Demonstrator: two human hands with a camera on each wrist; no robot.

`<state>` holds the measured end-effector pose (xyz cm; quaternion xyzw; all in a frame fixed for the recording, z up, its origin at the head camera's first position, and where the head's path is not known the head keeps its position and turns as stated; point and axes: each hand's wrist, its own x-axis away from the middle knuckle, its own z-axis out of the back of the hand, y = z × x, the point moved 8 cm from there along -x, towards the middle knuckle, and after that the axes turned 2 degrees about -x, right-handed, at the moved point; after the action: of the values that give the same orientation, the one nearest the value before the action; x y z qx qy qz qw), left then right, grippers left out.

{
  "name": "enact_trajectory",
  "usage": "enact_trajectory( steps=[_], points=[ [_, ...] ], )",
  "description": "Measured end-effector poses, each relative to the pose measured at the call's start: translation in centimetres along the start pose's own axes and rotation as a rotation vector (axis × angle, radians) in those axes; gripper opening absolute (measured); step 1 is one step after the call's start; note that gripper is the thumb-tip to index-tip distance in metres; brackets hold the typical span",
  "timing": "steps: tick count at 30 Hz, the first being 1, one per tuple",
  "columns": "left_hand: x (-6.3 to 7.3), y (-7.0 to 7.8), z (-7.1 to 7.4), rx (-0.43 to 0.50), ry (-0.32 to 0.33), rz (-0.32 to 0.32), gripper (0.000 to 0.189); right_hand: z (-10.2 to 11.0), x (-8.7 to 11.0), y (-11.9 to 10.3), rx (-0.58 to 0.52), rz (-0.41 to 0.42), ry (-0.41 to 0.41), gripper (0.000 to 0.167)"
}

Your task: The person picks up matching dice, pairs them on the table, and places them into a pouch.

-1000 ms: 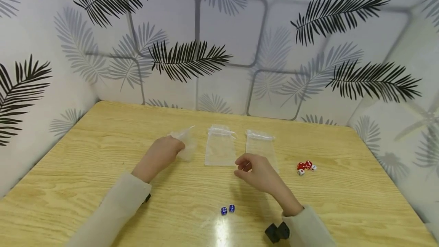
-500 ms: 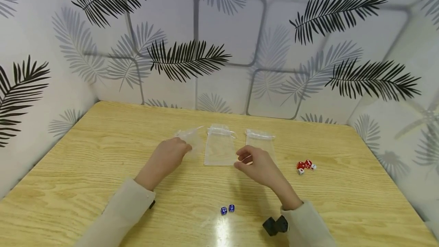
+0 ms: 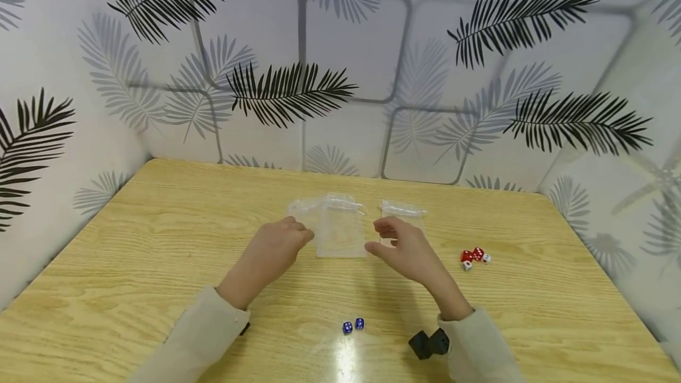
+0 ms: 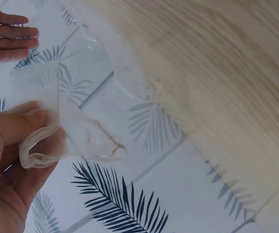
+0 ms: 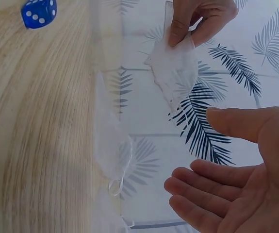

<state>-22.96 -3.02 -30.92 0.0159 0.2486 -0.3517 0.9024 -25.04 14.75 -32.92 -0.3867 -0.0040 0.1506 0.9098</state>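
Note:
A sheer white drawstring pouch (image 4: 83,128) is pinched between the thumb and fingers of my left hand (image 3: 271,253), raised over the table. In the head view this pouch overlaps the left side of a second sheer pouch (image 3: 341,232), which lies flat. My right hand (image 3: 407,250) holds nothing; its fingers are spread from the thumb, as the right wrist view shows. Behind that hand lies a third pouch (image 3: 402,210), its lower part partly hidden. Nearer to me are two blue dice (image 3: 347,327).
Red dice (image 3: 478,255) and white dice (image 3: 467,265) sit in a small cluster on the right of the wooden table (image 3: 133,241). A wall covering (image 3: 351,46) with a leaf print rises along the table's back edge. Black blocks (image 3: 428,343) are at the right sleeve.
My left hand has carried the pinched pouch rightward, toward the middle pouch. My right hand has risen slightly in the head view and its fingers have opened wider. The dice stay put.

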Motion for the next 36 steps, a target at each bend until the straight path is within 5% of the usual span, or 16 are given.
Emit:
enact_trajectory(
  steps=[17, 23, 36],
  points=[
    [0.0, 4.5, 1.8, -0.082, 0.152, -0.179, 0.014, 1.0, -0.1, 0.4, -0.040, -0.070, 0.013, 0.070],
    [0.0, 5.9, 2.2, -0.146, 0.164, -0.225, 0.012, 0.9, -0.1, 0.6, -0.062, -0.076, 0.010, 0.070],
    [0.4, 8.3, 2.8, -0.306, 0.291, -0.334, 0.005, 0.6, 0.0, 0.0, -0.129, -0.056, 0.030, 0.056]
  ],
)
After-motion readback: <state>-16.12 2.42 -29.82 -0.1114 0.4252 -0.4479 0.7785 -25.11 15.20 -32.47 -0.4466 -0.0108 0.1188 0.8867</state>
